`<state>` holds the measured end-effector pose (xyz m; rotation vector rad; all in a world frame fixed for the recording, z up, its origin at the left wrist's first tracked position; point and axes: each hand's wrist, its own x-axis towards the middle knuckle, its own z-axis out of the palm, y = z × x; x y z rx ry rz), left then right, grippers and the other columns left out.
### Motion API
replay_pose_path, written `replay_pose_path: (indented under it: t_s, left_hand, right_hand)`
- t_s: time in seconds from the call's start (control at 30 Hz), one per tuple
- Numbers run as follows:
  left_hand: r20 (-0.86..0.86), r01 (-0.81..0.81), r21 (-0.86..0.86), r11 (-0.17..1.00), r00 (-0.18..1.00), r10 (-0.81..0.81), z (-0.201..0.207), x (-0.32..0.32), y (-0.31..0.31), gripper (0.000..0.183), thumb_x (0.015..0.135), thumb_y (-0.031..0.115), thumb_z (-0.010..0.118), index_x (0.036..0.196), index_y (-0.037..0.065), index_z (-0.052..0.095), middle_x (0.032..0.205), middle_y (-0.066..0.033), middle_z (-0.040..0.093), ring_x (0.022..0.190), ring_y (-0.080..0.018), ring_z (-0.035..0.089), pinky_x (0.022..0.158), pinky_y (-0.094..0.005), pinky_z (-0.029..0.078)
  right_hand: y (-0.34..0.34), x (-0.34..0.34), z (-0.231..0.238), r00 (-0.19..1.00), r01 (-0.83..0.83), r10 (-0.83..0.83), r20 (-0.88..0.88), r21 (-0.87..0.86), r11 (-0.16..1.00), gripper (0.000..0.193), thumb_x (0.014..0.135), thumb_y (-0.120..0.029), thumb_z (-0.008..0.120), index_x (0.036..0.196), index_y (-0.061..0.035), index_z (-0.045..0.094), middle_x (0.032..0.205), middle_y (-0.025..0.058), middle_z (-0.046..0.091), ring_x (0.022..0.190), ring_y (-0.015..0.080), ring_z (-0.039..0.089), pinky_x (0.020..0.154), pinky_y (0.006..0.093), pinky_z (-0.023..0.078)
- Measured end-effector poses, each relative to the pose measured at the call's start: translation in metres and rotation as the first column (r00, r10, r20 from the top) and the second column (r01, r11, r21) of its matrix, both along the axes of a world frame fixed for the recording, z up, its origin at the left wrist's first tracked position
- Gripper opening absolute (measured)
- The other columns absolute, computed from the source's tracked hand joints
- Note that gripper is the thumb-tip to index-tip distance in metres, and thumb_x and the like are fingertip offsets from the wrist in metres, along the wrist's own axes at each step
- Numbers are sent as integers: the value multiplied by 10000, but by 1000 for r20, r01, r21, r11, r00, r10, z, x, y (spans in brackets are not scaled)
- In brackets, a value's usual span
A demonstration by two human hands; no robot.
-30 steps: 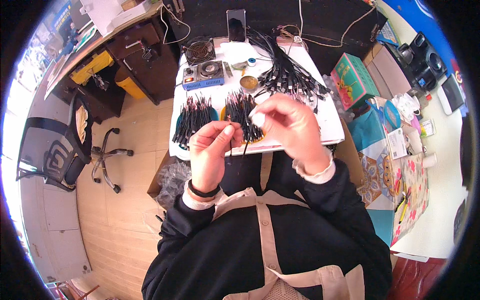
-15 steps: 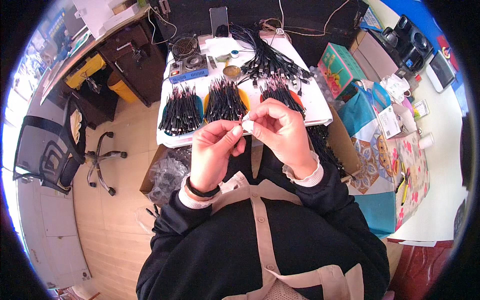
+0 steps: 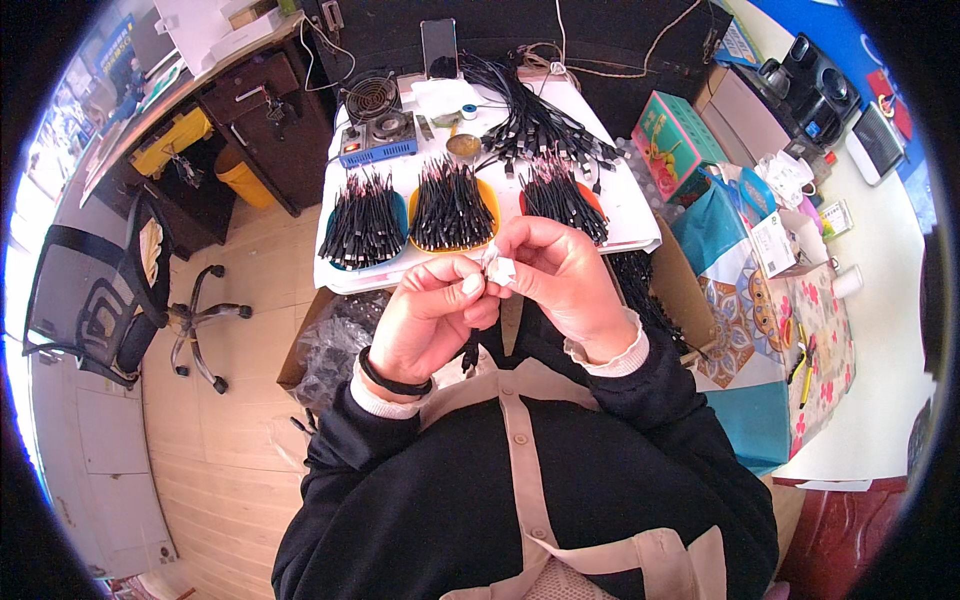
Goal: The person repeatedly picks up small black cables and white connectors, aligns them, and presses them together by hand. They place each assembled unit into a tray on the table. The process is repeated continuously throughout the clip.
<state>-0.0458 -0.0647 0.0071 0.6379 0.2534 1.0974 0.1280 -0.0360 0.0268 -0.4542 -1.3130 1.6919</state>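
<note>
My left hand point(image 3: 430, 310) is closed in a pinch, fingers curled. The black end of a short cable point(image 3: 470, 354) hangs below it, and the cable's upper end is hidden between my fingertips. My right hand point(image 3: 560, 280) pinches at the same spot, its thumb and forefinger meeting the left fingertips. Something small and white point(image 3: 503, 270) covers the right thumb tip; whether it is a wrap or a loose piece I cannot tell. Just beyond are short black cables in a blue tray point(image 3: 362, 264), a yellow tray point(image 3: 494, 203) and an orange-red tray point(image 3: 598, 200).
Behind the trays, the white table point(image 3: 612, 138) holds a blue device with a fan point(image 3: 377, 150), a round tin point(image 3: 463, 146), a wire spool point(image 3: 469, 111), a phone point(image 3: 438, 48) and a cable bundle point(image 3: 545, 115). Beside it are a cardboard box point(image 3: 690, 290) and an office chair point(image 3: 100, 290).
Both hands have dropped slightly toward me, still pinched together. The black cable end now shows below my left hand. The trays have not moved.
</note>
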Motion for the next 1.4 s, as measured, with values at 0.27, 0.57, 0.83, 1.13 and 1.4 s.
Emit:
replay_pose_path:
  t_s: [0.27, 0.57, 0.83, 1.13, 1.4]
  left_hand:
    - [-16, 19, 6, 1000, 1000, -19, -3, -1, -1, 62, 890, 69, 599, 870, 13, 615, 918, -137, 627, 665, -112, 441, 609, -235, 368]
    - [-483, -224, 370, 902, 783, 393, -7, 3, -5, 141, 875, -19, 612, 1004, -50, 659, 863, -111, 696, 665, -85, 575, 596, -208, 485]
    - [-545, -223, 409, 885, 718, 433, -29, 22, 12, 118, 877, -14, 621, 985, -48, 655, 766, -27, 652, 607, -43, 523, 539, -176, 407]
    - [-506, -255, 139, 957, 812, 290, -44, 32, 39, 114, 911, 36, 590, 993, -26, 639, 751, -47, 641, 582, -48, 481, 537, -174, 375]
    - [-474, -284, 100, 954, 829, 296, -52, 24, 44, 96, 914, 28, 578, 978, -17, 633, 768, -71, 646, 599, -71, 512, 538, -182, 384]
  right_hand:
    - [1, -1, 0, 998, -50, 46, -51, -71, 996, 123, 881, -62, 647, 970, 16, 615, 856, 33, 638, 768, 76, 597, 714, 209, 487]
    - [8, 11, -16, 995, -103, 105, 3, -137, 985, 129, 905, -107, 613, 981, -17, 561, 856, 16, 592, 773, 89, 579, 700, 226, 475]
    - [24, 26, -62, 963, -254, 191, -191, -403, 879, 218, 916, -139, 583, 1107, -51, 525, 1005, 12, 582, 905, 107, 562, 780, 240, 456]
    - [166, 92, -74, 312, 316, -753, 580, 684, 657, 119, 789, -122, 643, 827, -10, 645, 801, 181, 654, 722, 313, 653, 650, 376, 504]
    - [204, 48, -94, 138, 97, -795, 591, 791, 604, 159, 751, -173, 659, 744, -17, 624, 792, 171, 636, 766, 348, 633, 688, 443, 503]
